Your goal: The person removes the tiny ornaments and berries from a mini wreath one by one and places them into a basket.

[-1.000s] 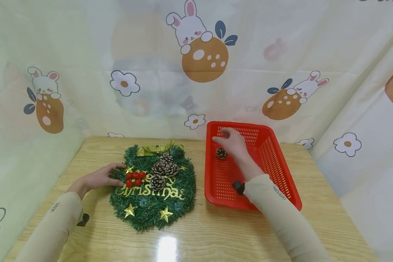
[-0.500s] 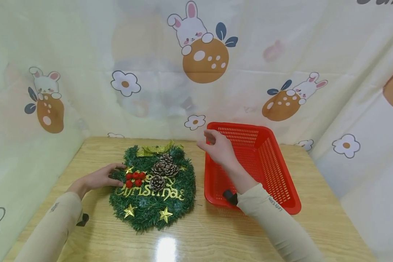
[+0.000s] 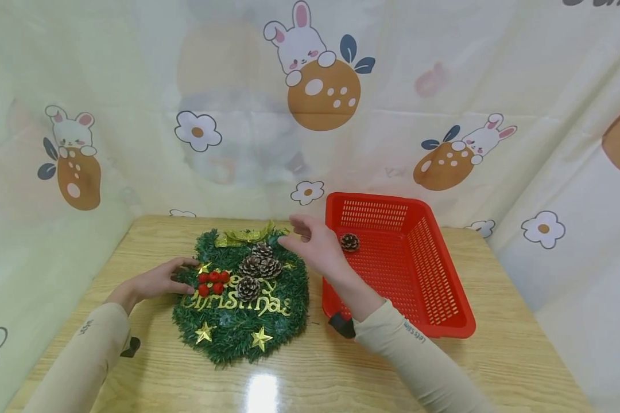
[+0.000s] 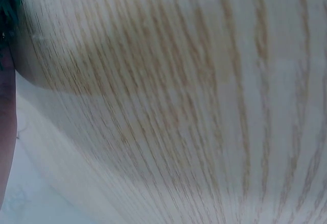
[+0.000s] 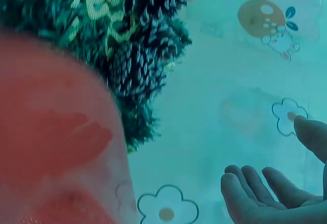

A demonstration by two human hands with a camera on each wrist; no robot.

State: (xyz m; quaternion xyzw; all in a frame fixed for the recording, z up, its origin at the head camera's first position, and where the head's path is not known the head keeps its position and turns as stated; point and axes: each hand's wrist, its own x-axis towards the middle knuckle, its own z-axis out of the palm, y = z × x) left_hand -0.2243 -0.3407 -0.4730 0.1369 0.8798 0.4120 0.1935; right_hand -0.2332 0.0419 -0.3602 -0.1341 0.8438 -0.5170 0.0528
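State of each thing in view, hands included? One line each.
Wreath: lying face up on the table
Berries: on the wreath's left part
Wreath pinecones: four, clustered on the wreath
Basket: upright, uncovered, one pinecone visible inside
Loose pinecone: in the basket, toward its far left
Left hand: at the wreath's left edge, beside the berries
Right hand: raised, holding nothing visible

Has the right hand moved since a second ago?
Yes, left: in the head view, the right hand has gone from over the basket toward the wreath.
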